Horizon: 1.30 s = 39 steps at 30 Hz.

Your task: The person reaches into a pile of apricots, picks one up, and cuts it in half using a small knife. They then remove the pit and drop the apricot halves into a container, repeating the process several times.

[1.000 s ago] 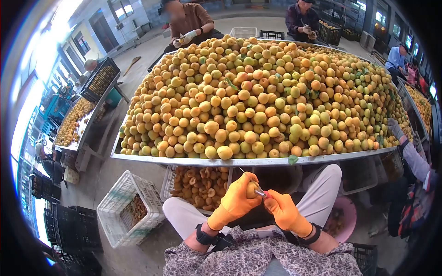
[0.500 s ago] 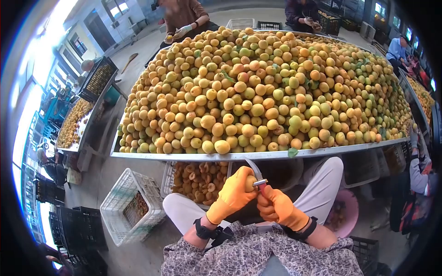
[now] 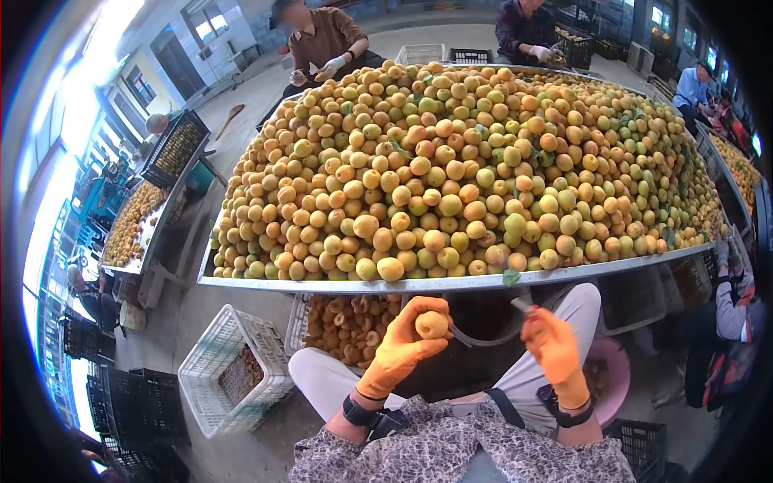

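Observation:
My left hand, in an orange glove, is closed around a single yellow apricot, held up in front of the table edge. To its right and apart from it, my right hand, also gloved in orange, grips a small knife with a reddish handle. Motion blurs the knife, and its blade points up and left. Beyond both hands a large heap of apricots fills a metal-edged table. Halved apricots lie in a crate under that edge, beside my left hand.
A white plastic crate with some fruit pieces stands on the floor at left. A pink basin is beside my right leg. Black crates are stacked at far left. Across the table, people work with gloved hands.
My hands have moved apart. The knife, which was against the apricot, has swung right with my right hand. The apricot stays in my left hand, now more visible. The view has shifted slightly.

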Each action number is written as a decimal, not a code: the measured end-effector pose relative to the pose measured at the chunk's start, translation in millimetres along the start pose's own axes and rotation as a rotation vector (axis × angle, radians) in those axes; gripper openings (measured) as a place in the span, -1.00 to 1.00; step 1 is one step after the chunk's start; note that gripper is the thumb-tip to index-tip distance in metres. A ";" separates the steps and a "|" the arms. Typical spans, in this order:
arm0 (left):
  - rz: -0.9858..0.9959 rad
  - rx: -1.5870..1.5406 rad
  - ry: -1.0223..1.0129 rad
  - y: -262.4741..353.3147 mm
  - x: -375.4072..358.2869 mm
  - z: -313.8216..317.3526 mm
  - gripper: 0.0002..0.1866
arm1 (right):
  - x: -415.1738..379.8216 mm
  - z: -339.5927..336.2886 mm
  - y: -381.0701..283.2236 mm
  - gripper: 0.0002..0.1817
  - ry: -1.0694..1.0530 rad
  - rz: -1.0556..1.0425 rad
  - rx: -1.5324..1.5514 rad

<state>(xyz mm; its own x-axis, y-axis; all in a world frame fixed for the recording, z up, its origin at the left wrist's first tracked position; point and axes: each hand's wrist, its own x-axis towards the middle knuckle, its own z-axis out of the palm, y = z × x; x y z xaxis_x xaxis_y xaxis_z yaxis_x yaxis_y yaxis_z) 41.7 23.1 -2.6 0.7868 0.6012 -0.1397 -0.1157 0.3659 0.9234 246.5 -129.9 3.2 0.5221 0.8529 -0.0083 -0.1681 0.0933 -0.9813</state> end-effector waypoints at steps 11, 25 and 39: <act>0.079 -0.945 -0.273 -27.7 13.5 0.7 -0.37 | -18.7 45.7 0.0 -0.52 -0.381 0.332 0.114; 0.072 -0.717 -0.023 -19.3 7.0 23.7 -0.25 | -14.5 47.2 9.4 -0.55 -0.459 0.125 -0.204; 0.242 -0.300 -0.073 0.4 -15.6 30.7 -0.26 | -14.8 47.8 13.0 -0.58 -0.523 0.054 -0.259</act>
<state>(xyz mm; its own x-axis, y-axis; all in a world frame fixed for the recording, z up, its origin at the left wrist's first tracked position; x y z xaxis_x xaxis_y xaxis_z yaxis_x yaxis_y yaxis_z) 48.0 -7.8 10.9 0.7548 0.6475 0.1048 -0.4669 0.4180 0.7793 196.6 -116.8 -0.2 0.0250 0.9993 -0.0285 0.0616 -0.0300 -0.9977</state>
